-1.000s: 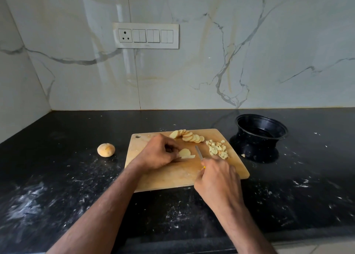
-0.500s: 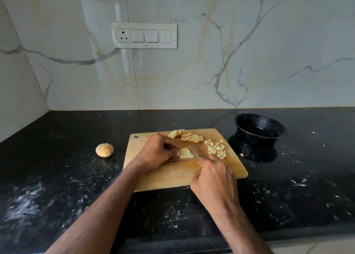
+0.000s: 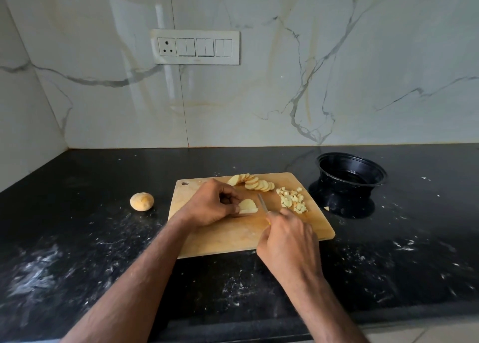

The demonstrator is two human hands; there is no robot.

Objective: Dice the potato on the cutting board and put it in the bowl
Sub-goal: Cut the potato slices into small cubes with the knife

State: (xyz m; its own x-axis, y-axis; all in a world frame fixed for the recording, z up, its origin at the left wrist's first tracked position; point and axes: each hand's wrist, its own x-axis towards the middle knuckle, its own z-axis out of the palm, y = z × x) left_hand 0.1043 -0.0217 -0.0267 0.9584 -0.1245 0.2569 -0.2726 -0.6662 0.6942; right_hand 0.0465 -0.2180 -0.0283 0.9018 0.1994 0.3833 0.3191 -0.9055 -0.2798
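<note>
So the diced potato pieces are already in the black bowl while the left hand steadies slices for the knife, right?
Not quite: the head view shows the diced potato pieces heaped on the wooden cutting board; the black bowl looks empty. The left hand does steady slices.

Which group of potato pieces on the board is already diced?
The heap of small pale cubes nearest the black bowl; the other groups are still flat slices.

cutting board [image 3: 233,239]: matt wood | bowl [image 3: 334,184]: glossy black plastic | counter [image 3: 77,239]: polished dark stone
</note>
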